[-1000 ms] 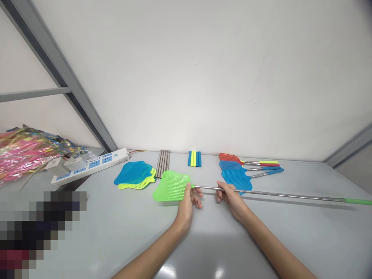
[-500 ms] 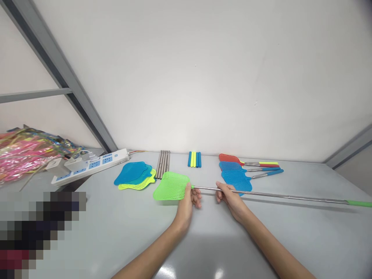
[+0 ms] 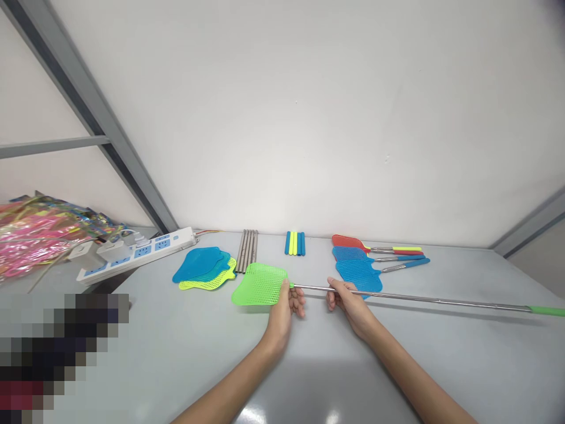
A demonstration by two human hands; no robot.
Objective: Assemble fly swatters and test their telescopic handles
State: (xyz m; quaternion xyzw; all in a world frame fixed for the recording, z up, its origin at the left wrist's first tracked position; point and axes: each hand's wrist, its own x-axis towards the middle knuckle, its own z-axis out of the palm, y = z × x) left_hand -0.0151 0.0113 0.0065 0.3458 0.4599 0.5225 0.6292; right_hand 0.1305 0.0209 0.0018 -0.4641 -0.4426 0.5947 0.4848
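Note:
I hold a green fly swatter (image 3: pixel 259 284) with a long extended metal rod (image 3: pixel 441 299) and a green grip at the far right. My left hand (image 3: pixel 286 307) pinches the neck where the mesh head meets the rod. My right hand (image 3: pixel 348 301) is closed around the rod a short way to the right. The swatter hovers just above the grey table (image 3: pixel 185 353).
Behind lie loose mesh heads (image 3: pixel 203 266), several metal rods (image 3: pixel 248 249), coloured grips (image 3: pixel 295 242) and three assembled swatters (image 3: pixel 362 259). A white power strip (image 3: pixel 136 253) and shiny pink packaging (image 3: pixel 39 232) sit at the left. A blurred dark patch covers the lower left.
The swatter's head has tilted flatter and the far green grip has dropped slightly. Both hands keep their hold and have barely shifted.

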